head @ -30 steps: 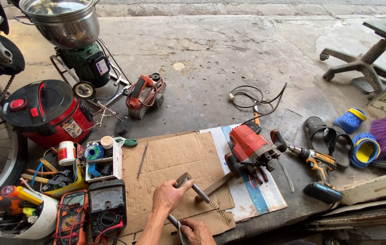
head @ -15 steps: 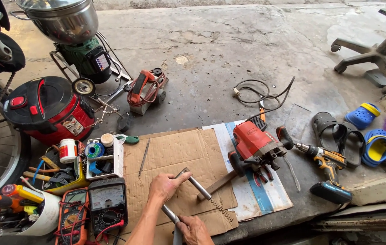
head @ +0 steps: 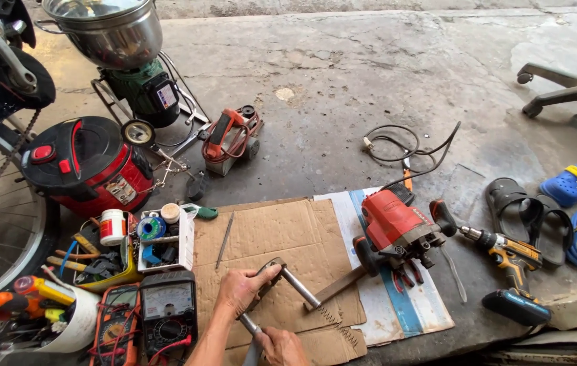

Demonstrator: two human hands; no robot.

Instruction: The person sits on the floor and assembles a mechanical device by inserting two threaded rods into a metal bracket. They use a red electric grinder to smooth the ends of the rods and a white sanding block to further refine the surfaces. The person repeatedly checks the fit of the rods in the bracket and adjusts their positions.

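We see the left hand (head: 242, 290) gripping a bent grey metal frame (head: 287, 281) with two rods and a spring, lying on cardboard (head: 268, 234). At six o'clock, the right hand (head: 281, 344) clasps its lower rod. A red router (head: 397, 227) sits at three o'clock.

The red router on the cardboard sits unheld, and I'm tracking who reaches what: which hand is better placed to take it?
Probably the right hand: the red router lies to its right. The left hand grips the metal rod assembly.
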